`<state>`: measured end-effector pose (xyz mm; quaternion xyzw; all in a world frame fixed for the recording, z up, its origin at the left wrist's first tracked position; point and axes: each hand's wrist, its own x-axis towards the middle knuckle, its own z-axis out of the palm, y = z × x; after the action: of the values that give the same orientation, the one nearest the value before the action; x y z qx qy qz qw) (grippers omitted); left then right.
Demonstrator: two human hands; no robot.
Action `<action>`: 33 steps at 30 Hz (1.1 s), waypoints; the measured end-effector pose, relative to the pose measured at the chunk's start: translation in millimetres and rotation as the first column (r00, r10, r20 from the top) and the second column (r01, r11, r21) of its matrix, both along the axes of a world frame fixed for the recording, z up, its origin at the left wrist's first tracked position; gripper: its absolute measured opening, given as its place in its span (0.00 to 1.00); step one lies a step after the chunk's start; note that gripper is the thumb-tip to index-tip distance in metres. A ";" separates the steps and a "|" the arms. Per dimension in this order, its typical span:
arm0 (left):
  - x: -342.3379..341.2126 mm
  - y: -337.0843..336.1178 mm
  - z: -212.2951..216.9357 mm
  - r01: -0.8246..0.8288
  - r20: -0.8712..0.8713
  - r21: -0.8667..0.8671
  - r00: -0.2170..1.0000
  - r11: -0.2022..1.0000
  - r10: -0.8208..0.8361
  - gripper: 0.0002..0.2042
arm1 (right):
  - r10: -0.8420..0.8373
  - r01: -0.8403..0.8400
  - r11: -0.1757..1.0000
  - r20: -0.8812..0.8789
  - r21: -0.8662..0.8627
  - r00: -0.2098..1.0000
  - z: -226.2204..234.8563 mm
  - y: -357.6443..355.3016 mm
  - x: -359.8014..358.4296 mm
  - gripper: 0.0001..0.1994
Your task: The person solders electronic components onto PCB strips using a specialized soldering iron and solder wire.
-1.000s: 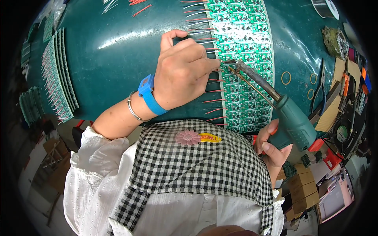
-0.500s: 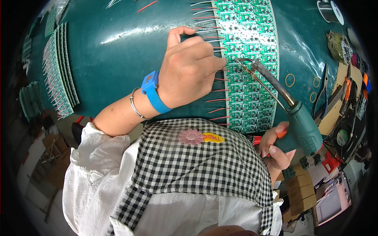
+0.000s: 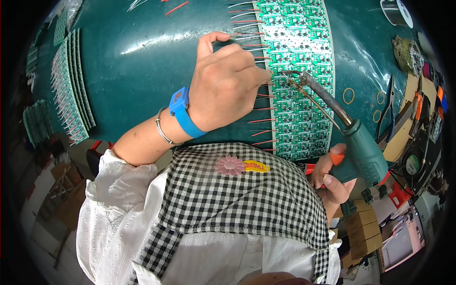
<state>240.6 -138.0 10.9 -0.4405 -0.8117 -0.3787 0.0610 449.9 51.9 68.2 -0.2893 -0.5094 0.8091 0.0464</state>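
one soldering iron (image 3: 354,137), two hands (one panel (image 3: 297,80))

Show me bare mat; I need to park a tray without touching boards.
Free: the green mat between the fanned board stacks and the left hand. Crowded: the circuit-board panel under the soldering iron held by the right hand, and the cluttered right edge.

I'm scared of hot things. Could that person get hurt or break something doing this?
Maybe. The left hand rests right beside the soldering iron tip on the green circuit boards, so a slip could burn the fingers. The right hand grips the iron far back on its handle, which may make the tip wobble. Thin red wires lie close by and could get scorched.
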 end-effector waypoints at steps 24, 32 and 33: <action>12.3 -1.0 2.0 0.030 -0.013 -0.007 0.999 1.000 -0.031 0.12 | 0.048 -0.051 0.998 0.074 0.039 0.996 -4.2 1.6 19.2 0.22; 10.5 -1.5 0.9 0.044 -0.007 0.010 0.999 0.999 -0.044 0.12 | 0.068 -0.069 0.997 0.062 0.021 0.996 -5.4 3.5 20.8 0.20; 10.3 -1.1 0.4 0.049 -0.006 0.013 0.999 0.999 -0.049 0.12 | 0.075 -0.077 0.997 0.082 0.015 0.994 -4.0 3.3 21.1 0.21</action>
<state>250.8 -139.1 11.3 -0.4609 -0.7979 -0.3842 0.0572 470.9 55.2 64.1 -0.3019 -0.5289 0.7932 -0.0025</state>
